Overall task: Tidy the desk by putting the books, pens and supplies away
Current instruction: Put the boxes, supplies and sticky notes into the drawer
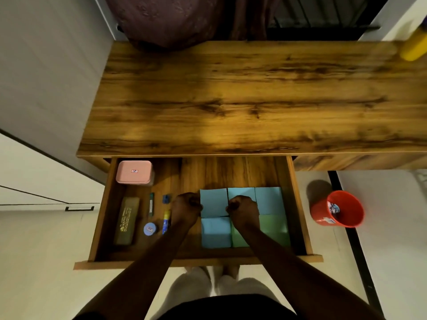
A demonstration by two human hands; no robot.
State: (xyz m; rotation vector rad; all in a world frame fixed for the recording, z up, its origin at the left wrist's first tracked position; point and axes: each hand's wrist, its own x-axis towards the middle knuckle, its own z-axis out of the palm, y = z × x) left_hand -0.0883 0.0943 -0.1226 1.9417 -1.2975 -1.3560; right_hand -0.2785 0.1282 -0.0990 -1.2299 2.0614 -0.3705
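The wooden desk's drawer (298,204) is pulled out below the desk top (242,98). Blue and green paper pads (269,200) lie in a grid in its right half. My left hand (186,207) is curled into a fist at the pads' left edge. My right hand (243,209) is curled over the middle of the pads. Whether either hand pinches a pad edge cannot be told. On the drawer's left lie a pink box (134,172), an olive pencil case (126,221), a round blue tub (149,229), a blue sharpener (166,199) and a glue stick (166,221).
A red bucket (339,209) with scraps stands on the floor to the right of the drawer. A yellow object (413,46) sits at the desk's far right corner. A dark curtain (166,17) hangs behind the desk. My legs are under the drawer front.
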